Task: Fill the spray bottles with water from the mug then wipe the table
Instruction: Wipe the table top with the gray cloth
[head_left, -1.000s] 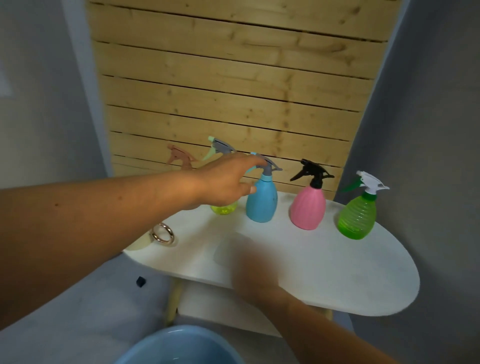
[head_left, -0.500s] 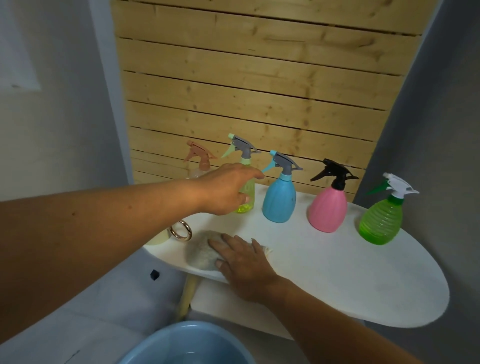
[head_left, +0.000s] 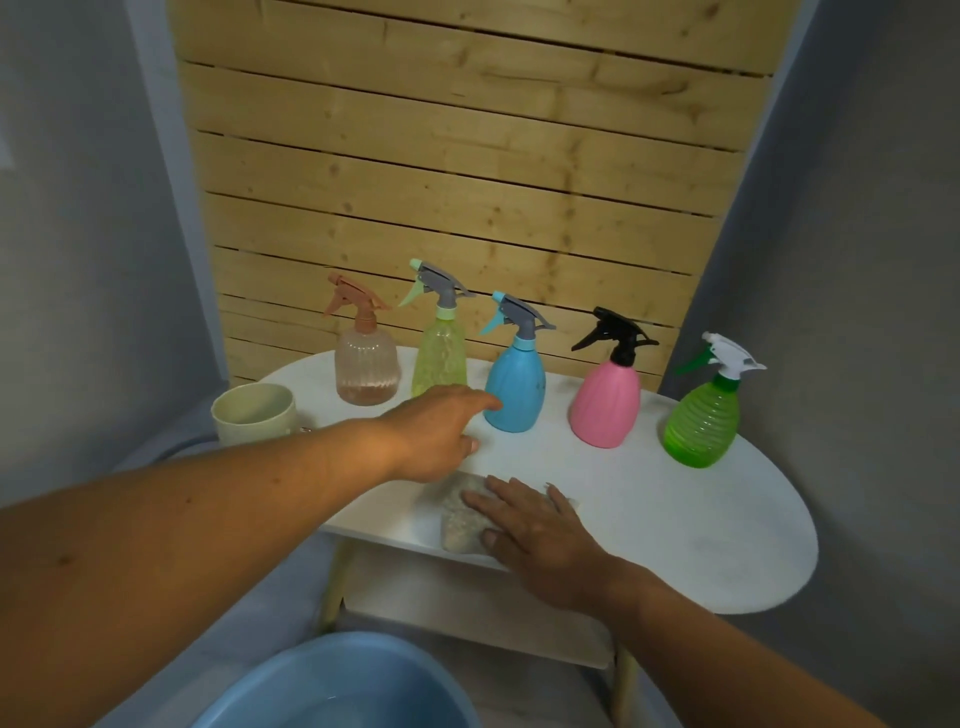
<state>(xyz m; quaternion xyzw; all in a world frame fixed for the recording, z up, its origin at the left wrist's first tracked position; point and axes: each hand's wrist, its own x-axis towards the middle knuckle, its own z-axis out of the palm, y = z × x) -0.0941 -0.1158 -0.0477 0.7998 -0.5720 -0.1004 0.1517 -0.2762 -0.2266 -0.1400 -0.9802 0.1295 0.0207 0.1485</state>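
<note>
Several spray bottles stand in a row at the back of the white oval table (head_left: 675, 530): a clear peach bottle (head_left: 366, 371), a yellow-green bottle (head_left: 439, 351), a blue bottle (head_left: 515, 387), a pink bottle (head_left: 605, 402) and a green bottle (head_left: 701, 423). A cream mug (head_left: 254, 413) stands at the table's left end. My right hand (head_left: 535, 525) presses flat on a pale cloth (head_left: 460, 519) at the table's front edge. My left hand (head_left: 441, 436) hovers above the table in front of the yellow-green and blue bottles, fingers relaxed, holding nothing.
A blue basin (head_left: 332, 686) with water sits on the floor below me. A wooden slat wall (head_left: 467, 182) rises behind the table, with grey walls on both sides. A lower shelf (head_left: 467, 608) runs under the tabletop.
My left hand has come down and away from the bottle tops to hover low in front of them. My right hand has slid the cloth rightward along the front edge.
</note>
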